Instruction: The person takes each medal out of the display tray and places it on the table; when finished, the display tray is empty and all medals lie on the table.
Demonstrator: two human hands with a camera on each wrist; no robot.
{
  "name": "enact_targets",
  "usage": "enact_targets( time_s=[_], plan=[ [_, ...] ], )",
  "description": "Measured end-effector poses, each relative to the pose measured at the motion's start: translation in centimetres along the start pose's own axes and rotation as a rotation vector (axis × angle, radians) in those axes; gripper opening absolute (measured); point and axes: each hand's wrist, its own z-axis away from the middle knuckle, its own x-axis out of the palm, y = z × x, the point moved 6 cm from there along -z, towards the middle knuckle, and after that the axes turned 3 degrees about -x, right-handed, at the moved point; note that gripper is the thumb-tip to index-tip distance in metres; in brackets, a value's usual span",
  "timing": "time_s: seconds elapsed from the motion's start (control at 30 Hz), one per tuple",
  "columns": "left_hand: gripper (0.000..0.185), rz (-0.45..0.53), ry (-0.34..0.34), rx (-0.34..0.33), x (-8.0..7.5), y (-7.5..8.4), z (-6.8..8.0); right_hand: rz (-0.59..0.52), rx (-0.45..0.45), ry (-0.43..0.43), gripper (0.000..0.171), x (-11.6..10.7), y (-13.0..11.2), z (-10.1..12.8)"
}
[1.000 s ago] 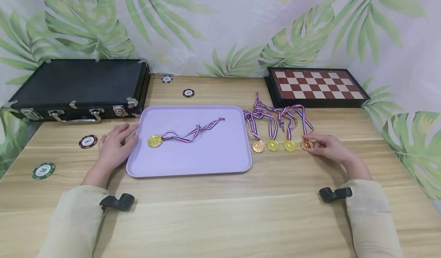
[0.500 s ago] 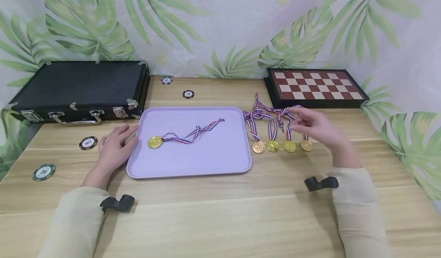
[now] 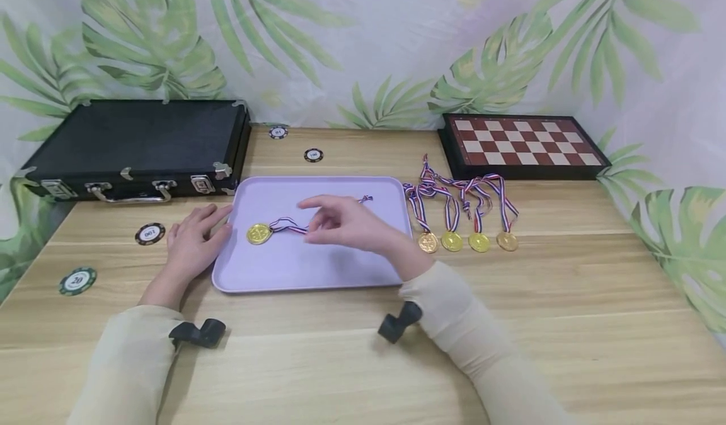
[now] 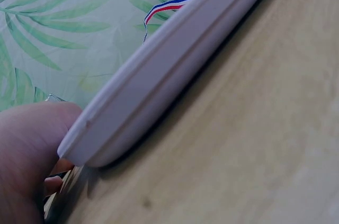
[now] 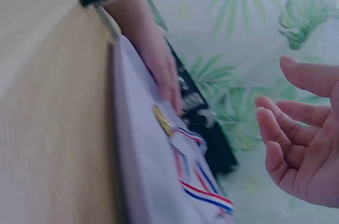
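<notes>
Fingers point(image 3: 317, 205) of the right hand point(image 3: 346, 226) are loosely spread and relaxed, nothing grasped, hovering above the red-white-blue striped ribbon point(image 3: 295, 226) of the round gold medal point(image 3: 258, 234) lying on the lilac rectangular plastic tray point(image 3: 317, 267). Fingers of the left hand point(image 3: 193, 242) are laid flat and straight against the tray's left rim, touching it, nothing gripped; the left wrist view confirms skin against the rim edge point(image 4: 159, 83).

Change: the right hand was moved leftward, off the row of four gold medals with striped ribbons point(image 3: 467, 241) on the light wooden worktop point(image 3: 510, 324), and is now held over the tray. None of the four was carried along; the row is unchanged just right of the tray, so attention is judged to have shifted to the medal already in the tray. Left hand and tray are unmoved.

Further out: black hard case with metal latches point(image 3: 136, 141), folded red-and-cream chessboard point(image 3: 524, 141), scattered round poker chips point(image 3: 150, 233).
</notes>
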Motion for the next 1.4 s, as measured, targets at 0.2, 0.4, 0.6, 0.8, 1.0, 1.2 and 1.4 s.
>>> enact_targets(
  time_s=[0.2, 0.4, 0.6, 0.8, 1.0, 1.2, 1.4],
  plan=[
    [0.046, -0.016, 0.005, -0.003, -0.1, 0.0, 0.0, -0.024, 0.076, -0.064, 0.051, 4.3, 1.5, -3.1],
    [0.046, -0.02, 0.007, 0.005, -0.1, 0.1, 0.0, 0.119, 0.143, -0.04, 0.053, 6.4, 3.6, -5.7],
    [0.045, -0.017, 0.016, 0.017, 0.0, 0.1, 0.0, 0.49, 0.218, 0.003, 0.063, 7.1, 5.5, -7.5],
    [0.044, -0.014, 0.033, 0.017, -0.1, 0.1, 0.1, 0.736, 0.304, -0.004, 0.07, 7.7, 6.1, -8.3],
    [0.044, -0.009, 0.038, 0.017, -0.2, 0.1, 0.1, 0.808, 0.38, 0.076, 0.061, 7.8, 6.2, -8.4],
    [0.044, -0.013, 0.03, 0.012, -0.1, 0.0, 0.1, 0.869, 0.366, 0.159, 0.05, 8.2, 6.1, -8.1],
    [0.045, -0.016, 0.023, 0.012, -0.1, -0.1, 0.1, 0.854, 0.322, 0.146, 0.041, 8.5, 5.7, -7.4]
  ],
)
